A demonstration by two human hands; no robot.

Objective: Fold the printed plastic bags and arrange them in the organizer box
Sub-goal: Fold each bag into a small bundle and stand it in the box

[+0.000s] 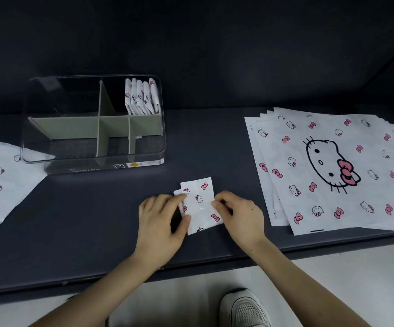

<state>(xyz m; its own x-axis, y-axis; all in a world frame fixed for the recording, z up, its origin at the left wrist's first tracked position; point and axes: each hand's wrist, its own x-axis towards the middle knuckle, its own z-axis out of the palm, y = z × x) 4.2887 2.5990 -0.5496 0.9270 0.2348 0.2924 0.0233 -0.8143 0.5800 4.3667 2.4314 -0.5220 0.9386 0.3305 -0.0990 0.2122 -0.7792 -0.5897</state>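
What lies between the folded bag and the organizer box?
In the head view, only bare dark tabletop lies between the folded bag and the organizer box.

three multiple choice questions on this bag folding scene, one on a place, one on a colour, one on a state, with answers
1. Where in the organizer box do the stored folded bags stand?
A. back right compartment
B. front left compartment
C. front middle compartment

2. What colour are the bows on the stack of flat bags?
A. blue
B. pink
C. green

3. How is the bag between the left hand and the right hand?
A. spread flat at full size
B. folded into a small rectangle
C. crumpled into a ball

Answers:
1 A, they stand upright in the back right corner.
2 B, every bow shows pink.
3 B, both hands pinch the edges of a small rectangle.
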